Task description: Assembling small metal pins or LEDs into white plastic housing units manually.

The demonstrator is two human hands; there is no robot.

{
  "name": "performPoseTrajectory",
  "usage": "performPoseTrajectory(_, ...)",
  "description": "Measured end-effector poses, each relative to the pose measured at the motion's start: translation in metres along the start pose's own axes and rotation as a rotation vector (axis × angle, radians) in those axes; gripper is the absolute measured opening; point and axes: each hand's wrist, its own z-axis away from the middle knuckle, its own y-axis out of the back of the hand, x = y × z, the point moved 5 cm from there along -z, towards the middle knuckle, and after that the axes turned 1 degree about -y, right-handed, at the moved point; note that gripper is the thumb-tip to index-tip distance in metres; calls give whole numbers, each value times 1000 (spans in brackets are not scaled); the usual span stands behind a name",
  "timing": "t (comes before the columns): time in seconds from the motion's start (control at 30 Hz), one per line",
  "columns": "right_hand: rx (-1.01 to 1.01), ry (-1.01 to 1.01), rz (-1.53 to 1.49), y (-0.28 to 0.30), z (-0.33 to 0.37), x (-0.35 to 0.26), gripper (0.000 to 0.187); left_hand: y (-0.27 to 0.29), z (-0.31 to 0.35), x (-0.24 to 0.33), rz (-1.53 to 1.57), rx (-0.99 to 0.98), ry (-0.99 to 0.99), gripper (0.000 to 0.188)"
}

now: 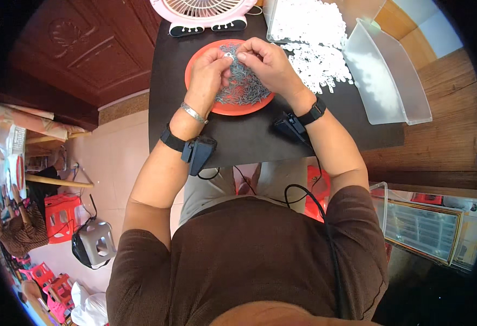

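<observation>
Over an orange-red round tray (233, 110) full of small grey pins (249, 89), my two hands work close together. Between the thumb and fingers of my left hand (211, 73) is a small white plastic piece (228, 55) with a rounded end. My right hand (267, 64) is closed in a pinch just beside that piece; whatever its fingertips hold is too small to make out. To the right of my right hand, many similar small white pieces (317, 65) lie loose on the dark table (244, 142).
A pink fan (203, 11) stands behind the tray. At the back right, a clear bin (271, 22) holds a heap of white pieces, and another clear bin (385, 81) lies beside them. Black devices (199, 154) are strapped to my wrists, with cables hanging to my lap.
</observation>
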Motion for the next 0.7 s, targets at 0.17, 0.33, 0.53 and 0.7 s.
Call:
performPoseTrajectory(0.17, -37, -5, 14, -1, 1, 0, 13, 0, -1, -1, -17, -37, 6, 8)
performPoseTrajectory(0.33, -45, -27, 34, 1, 1, 0, 15, -2, 0, 0, -88, -28, 8, 10)
performPoseTrajectory(0.53, -64, -22, 47, 1, 2, -1, 16, -1, -1, -2, -132, -34, -32, 10)
performPoseTrajectory(0.7, -66, 4, 67, 1, 2, -3, 15, -2, 0, -2, -139, -43, -29, 10)
